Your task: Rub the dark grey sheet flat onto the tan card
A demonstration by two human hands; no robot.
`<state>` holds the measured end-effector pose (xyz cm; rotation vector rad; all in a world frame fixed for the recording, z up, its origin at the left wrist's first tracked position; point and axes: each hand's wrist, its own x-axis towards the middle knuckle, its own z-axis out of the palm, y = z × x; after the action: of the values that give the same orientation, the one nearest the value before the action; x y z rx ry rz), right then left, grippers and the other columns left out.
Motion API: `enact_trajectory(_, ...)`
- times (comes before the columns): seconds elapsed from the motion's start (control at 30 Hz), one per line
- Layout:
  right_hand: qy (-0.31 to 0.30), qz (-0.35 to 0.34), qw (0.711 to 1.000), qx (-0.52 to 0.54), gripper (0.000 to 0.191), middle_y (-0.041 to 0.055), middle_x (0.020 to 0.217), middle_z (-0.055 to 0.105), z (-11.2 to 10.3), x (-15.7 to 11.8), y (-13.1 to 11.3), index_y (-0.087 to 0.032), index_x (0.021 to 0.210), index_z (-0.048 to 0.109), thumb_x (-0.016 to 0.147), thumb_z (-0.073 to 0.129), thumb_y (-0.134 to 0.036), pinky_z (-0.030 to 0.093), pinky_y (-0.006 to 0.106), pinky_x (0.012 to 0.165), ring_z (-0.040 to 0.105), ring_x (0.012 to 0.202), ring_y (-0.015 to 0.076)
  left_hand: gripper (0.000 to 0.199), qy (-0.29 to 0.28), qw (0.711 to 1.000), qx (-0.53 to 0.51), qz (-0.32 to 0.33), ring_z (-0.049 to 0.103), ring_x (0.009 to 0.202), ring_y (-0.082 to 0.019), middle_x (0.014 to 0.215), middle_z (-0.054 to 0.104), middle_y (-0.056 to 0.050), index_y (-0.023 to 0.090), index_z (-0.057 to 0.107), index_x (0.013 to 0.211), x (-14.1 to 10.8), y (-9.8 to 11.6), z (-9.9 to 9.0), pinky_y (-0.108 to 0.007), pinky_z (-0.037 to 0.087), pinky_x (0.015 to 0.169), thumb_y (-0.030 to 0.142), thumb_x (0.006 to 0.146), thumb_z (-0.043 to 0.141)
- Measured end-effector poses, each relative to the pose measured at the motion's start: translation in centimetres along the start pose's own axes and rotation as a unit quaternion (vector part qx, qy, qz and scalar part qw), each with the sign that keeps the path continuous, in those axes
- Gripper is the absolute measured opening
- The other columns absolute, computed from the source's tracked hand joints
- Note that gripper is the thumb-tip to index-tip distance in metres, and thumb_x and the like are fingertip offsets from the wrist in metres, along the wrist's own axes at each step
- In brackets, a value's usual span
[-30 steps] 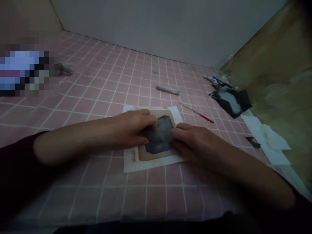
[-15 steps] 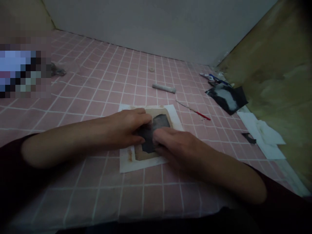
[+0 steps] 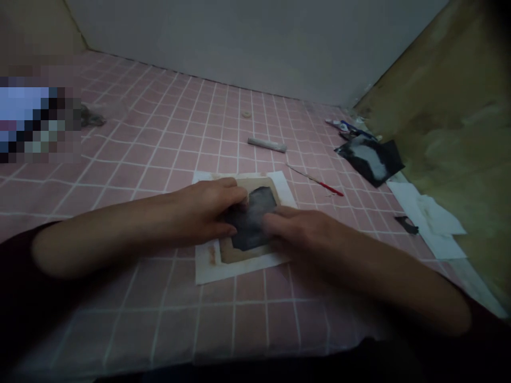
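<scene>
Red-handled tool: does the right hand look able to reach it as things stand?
Probably yes: the red-handled tool lies just beyond the right hand, with nothing standing between, though that hand is at the dark sheet.

The left grip (image 3: 213,207) rests on a dark sheet (image 3: 248,234), the right grip (image 3: 297,226) blurred over its right side
</scene>
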<state>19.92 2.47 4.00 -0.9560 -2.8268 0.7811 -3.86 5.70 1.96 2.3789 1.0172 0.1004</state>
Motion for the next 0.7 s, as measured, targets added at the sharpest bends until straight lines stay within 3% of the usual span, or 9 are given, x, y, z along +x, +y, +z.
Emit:
enact_trajectory(0.1,0.005,0.037,0.999,-0.017,0.015,-0.0017,0.080,0.051,-0.4,-0.4,0.4,-0.020,0.083,0.046,0.087,0.046,-0.005,0.034,0.023,0.059,0.048,0.067,0.0102,0.023,-0.002,1.000,0.000,-0.002,0.055,0.085,-0.017,0.101,0.058,-0.003,0.020,0.057,0.099,0.0,0.0,0.0,-0.027,0.039,0.069,0.027,0.078,0.060)
enact_trajectory(0.3,0.024,-0.037,0.999,-0.028,0.021,-0.0002,0.086,0.048,1.1,0.5,-0.7,-0.019,0.088,0.047,0.084,0.042,0.000,0.030,0.023,0.054,0.041,0.061,0.0089,0.019,0.004,1.000,-0.001,-0.011,0.055,0.084,-0.018,0.099,0.058,-0.004,0.020,0.057,0.096,0.0,0.3,-0.1,-0.028,0.039,0.069,0.026,0.079,0.058)
enact_trajectory(0.4,-0.012,0.013,0.999,-0.042,0.018,-0.0010,0.082,0.050,0.3,0.0,-0.2,-0.019,0.085,0.046,0.086,0.043,-0.002,0.031,0.024,0.056,0.045,0.063,0.0096,0.020,-0.003,1.000,-0.001,-0.004,0.055,0.084,-0.018,0.099,0.057,-0.004,0.019,0.056,0.097,-0.1,0.2,-0.1,-0.028,0.039,0.068,0.026,0.078,0.059)
enact_trajectory(0.5,0.015,0.041,0.998,-0.051,0.013,-0.0004,0.083,0.051,0.2,-0.1,0.1,-0.019,0.085,0.045,0.089,0.045,-0.007,0.033,0.024,0.060,0.049,0.067,0.0110,0.022,0.000,1.000,0.002,0.001,0.055,0.085,-0.018,0.100,0.057,-0.004,0.020,0.057,0.098,-0.1,0.1,0.0,-0.028,0.039,0.069,0.026,0.077,0.060)
enact_trajectory(0.7,0.041,-0.036,0.998,-0.031,0.012,-0.0010,0.084,0.049,1.3,0.7,-0.3,-0.020,0.087,0.045,0.092,0.044,-0.009,0.032,0.023,0.056,0.044,0.064,0.0095,0.019,0.008,1.000,0.009,-0.011,0.055,0.084,-0.016,0.099,0.057,-0.002,0.020,0.057,0.097,0.0,0.1,0.1,-0.027,0.039,0.069,0.026,0.079,0.058)
